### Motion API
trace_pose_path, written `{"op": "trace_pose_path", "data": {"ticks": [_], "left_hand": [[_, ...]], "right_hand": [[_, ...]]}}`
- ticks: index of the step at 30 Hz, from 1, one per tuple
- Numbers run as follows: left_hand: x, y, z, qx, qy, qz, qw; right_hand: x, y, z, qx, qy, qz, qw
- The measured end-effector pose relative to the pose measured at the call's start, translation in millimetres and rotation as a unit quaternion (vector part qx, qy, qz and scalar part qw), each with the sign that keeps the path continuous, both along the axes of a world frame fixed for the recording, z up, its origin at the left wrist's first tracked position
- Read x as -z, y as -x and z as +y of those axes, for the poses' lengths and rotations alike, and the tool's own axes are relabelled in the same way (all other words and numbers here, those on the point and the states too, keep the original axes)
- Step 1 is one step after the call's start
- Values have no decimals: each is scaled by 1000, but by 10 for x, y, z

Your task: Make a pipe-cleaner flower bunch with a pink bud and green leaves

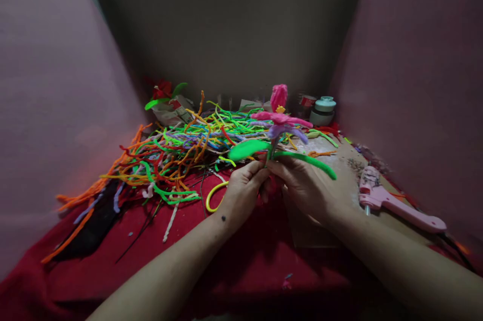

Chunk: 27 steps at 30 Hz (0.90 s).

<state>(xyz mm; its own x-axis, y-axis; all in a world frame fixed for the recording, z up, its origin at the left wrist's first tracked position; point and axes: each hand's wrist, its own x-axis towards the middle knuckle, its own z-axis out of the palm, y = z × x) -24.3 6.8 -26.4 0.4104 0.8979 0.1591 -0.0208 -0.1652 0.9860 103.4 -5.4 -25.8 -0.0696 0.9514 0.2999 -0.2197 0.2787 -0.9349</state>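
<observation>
Upright between both hands stands a pipe-cleaner flower (pixel 279 118) with pink petals, a yellow centre, purple lower petals and two green leaves. My left hand (pixel 246 185) pinches its stem just below the leaves. Close beside it, my right hand (pixel 307 187) also has its fingers closed at the stem, under the right-hand leaf. The fingers hide the lower stem. Partly behind my left wrist lies a yellow loop handle (pixel 215 197), perhaps of scissors.
A large heap of coloured pipe cleaners (pixel 181 145) spreads over the red cloth (pixel 245 265) at left and centre. A pink glue gun (pixel 396 205) lies on a board (pixel 347 160) at right. Behind are a lidded jar (pixel 324 109) and a red flower (pixel 162 90).
</observation>
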Motion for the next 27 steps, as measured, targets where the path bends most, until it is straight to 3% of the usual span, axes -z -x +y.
{"op": "trace_pose_path", "data": {"ticks": [6,13,16,20,24,27], "left_hand": [[6,19,31,7,50,-34,998],[17,-30,-13,-31,63,-51,996],[19,-39,-35,-19,72,-61,995],[46,-16,-20,86,176,-177,965],[102,30,20,213,302,-245,896],[112,56,23,287,316,-240,872]], "right_hand": [[-70,-22,-6,35,-17,-72,997],[-219,-78,-26,73,-15,-147,986],[-226,-99,-41,94,-31,-159,982],[-116,-142,-27,100,-19,-85,991],[46,-177,13,-70,67,13,995],[101,-181,13,-128,61,29,990]]}}
